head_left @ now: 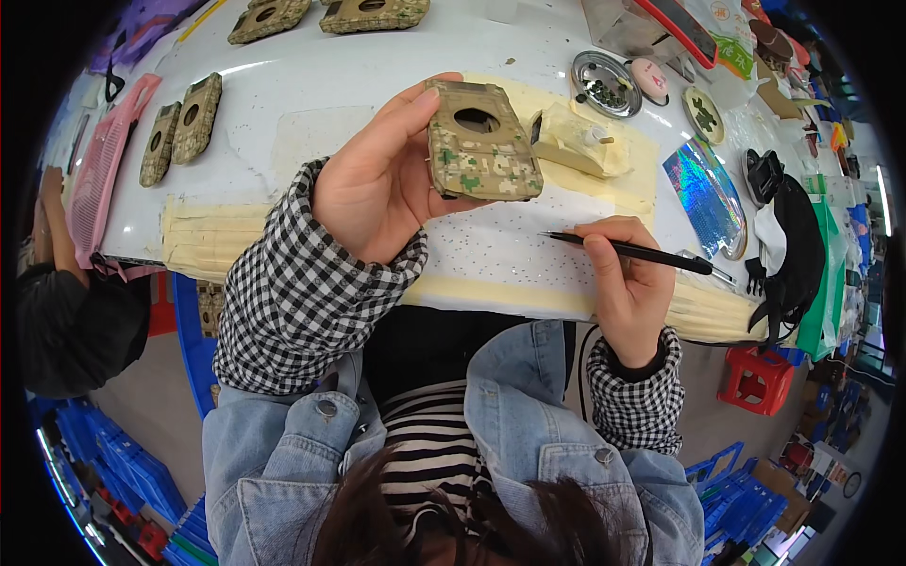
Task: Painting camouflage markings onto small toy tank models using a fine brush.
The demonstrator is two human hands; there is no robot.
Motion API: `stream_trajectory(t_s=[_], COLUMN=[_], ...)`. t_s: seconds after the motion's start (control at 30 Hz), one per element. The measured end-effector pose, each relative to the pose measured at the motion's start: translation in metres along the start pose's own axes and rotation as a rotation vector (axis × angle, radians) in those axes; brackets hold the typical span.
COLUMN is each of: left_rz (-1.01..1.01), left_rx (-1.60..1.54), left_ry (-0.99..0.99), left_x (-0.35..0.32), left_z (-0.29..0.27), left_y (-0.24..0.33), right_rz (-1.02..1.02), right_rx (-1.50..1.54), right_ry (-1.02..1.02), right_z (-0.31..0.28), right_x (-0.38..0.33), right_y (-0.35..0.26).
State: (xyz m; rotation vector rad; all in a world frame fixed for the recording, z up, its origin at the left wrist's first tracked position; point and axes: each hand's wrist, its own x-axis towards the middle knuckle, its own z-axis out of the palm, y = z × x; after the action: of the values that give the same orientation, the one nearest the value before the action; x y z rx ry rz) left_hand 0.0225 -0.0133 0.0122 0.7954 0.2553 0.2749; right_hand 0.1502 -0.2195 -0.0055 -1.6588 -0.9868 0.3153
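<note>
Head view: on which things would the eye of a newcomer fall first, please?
Probably the camouflage case, held up in the left hand near the upper centre. Next, right of centre, the black tool in the right hand, above a speckled sheet. Then the shiny foil, on the right of the table.

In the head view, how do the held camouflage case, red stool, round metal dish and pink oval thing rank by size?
1. Camouflage case
2. Red stool and metal dish: too alike to rank; the stool is farther
3. Pink oval thing
</note>
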Motion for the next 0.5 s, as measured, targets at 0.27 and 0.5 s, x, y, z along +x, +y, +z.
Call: stream_trajectory(t_s=[0.27, 0.5], left_rz=[0.008, 0.009], left_rx=[0.016, 0.02], left_ry=[0.008, 0.014], left_x=[-0.0003, -0.0003], left_z=[0.0008, 0.0018], left_y=[0.0006, 0.0007], right_rz=[0.0, 0.013], right_rx=[0.013, 0.019], right_ry=[0.003, 0.008], right_z=[0.0005, 0.0], right_x=[-0.0006, -0.0005], right_y=[0.0016, 0.0019])
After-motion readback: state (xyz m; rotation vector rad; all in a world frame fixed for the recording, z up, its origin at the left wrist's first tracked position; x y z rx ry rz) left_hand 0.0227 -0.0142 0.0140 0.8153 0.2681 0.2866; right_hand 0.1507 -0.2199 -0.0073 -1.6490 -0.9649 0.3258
